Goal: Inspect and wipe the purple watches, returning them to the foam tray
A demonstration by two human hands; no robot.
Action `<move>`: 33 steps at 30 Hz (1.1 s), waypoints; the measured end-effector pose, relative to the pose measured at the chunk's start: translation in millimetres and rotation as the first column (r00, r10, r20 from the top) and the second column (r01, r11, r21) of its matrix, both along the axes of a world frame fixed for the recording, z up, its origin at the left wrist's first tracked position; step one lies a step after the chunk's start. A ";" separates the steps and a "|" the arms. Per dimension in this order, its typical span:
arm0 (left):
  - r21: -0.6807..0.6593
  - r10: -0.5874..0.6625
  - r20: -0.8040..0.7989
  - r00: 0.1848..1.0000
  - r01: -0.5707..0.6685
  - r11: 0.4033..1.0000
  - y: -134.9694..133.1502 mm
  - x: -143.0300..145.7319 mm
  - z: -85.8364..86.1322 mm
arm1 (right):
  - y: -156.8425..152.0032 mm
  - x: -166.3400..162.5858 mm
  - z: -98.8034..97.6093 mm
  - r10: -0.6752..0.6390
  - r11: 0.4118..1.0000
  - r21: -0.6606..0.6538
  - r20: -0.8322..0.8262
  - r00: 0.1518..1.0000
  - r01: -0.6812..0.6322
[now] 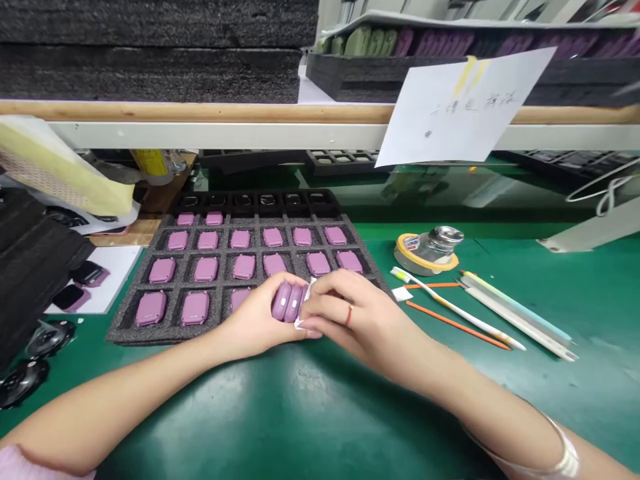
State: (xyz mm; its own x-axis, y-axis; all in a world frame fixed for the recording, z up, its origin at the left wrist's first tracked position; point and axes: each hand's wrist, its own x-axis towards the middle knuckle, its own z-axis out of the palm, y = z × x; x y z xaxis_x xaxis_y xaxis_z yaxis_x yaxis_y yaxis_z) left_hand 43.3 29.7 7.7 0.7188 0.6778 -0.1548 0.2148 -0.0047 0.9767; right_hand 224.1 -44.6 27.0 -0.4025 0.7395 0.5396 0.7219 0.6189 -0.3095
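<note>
My left hand (pixel 253 319) is closed around a small stack of purple watch cases (pixel 287 302), held on edge just above the front of a grey foam tray (pixel 122 331). Against their right side, my right hand (pixel 367 317) pinches a white wipe (pixel 299 323) between bent fingers and thumb. Most of the wipe is hidden by the fingers. More purple watch cases (pixel 195 308) lie in the tray's square compartments, one in each. My left hand covers part of the front row.
To the right are a capped metal-and-glass bottle in a yellow tape roll (pixel 425 260), a white brush (pixel 460 308), orange sticks (pixel 457 325) and a ruler-like strip (pixel 520 323). Dark watches (pixel 70 298) lie left on white paper. A shelf edge (pixel 225 133) with a hanging paper (pixel 460 110) crosses above.
</note>
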 end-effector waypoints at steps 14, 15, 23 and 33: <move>-0.010 0.010 -0.028 1.000 -0.010 1.000 -2.9 -0.8 0.1 | 11.3 7.9 -8.8 -0.060 0.998 0.000 -0.107 0.992 0.060; -0.009 0.007 -0.024 1.000 -0.007 1.000 -2.7 -0.6 0.1 | 11.1 7.3 -9.1 -0.057 0.998 -0.009 -0.099 0.993 0.056; 0.054 0.043 -0.051 0.998 -0.040 0.998 -4.6 -2.0 2.8 | 7.0 23.7 0.4 -0.236 0.971 0.019 -0.092 0.967 0.239; 0.053 0.103 0.070 0.992 -0.107 0.993 -13.6 -8.2 18.7 | -21.6 119.2 -7.0 -0.445 0.890 0.188 0.151 0.883 0.416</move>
